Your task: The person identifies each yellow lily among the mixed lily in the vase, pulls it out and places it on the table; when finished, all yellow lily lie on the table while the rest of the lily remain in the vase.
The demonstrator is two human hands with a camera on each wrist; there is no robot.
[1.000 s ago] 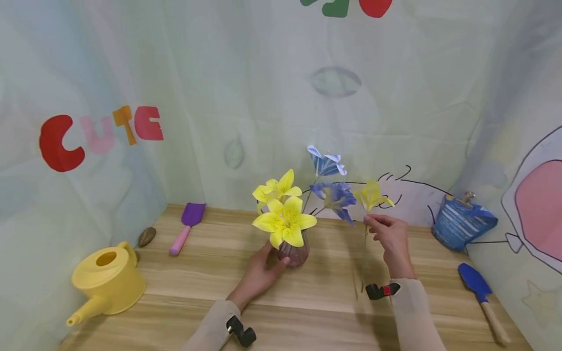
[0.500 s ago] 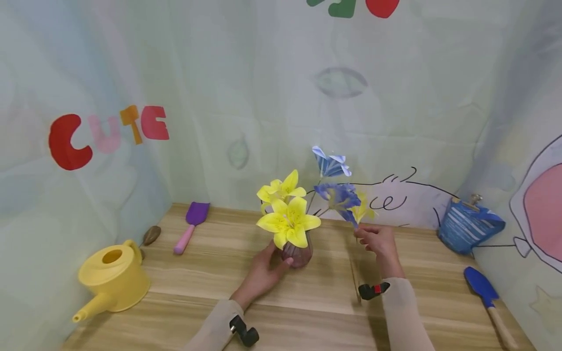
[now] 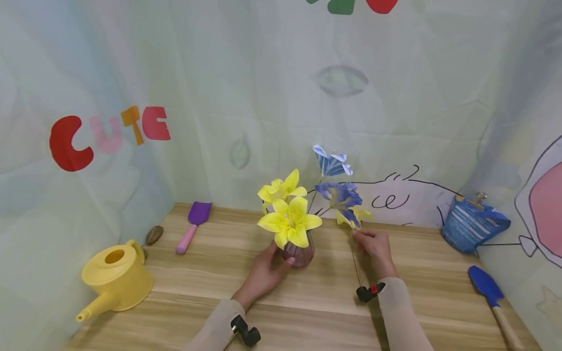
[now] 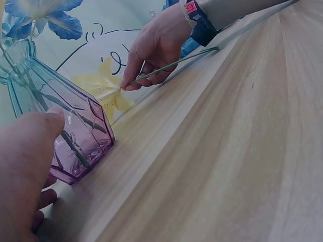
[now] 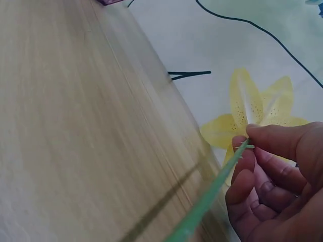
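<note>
- Left hand [image 3: 263,272] – fingers curled round the vase [image 3: 298,253], mid desk [image 3: 219,312]; the vase stands upright on the wood with yellow lilies [image 3: 287,219] and blue flowers [image 3: 337,195] in it.
- Right hand [image 3: 373,247] – pinches a loose lily [image 3: 351,217] by its thin green stem just under the bloom, right of the vase, apart from it, towards the desk's back edge.
- Watering can [image 3: 116,275] near the left edge; blue trowel [image 3: 489,292] near the right edge.
</note>
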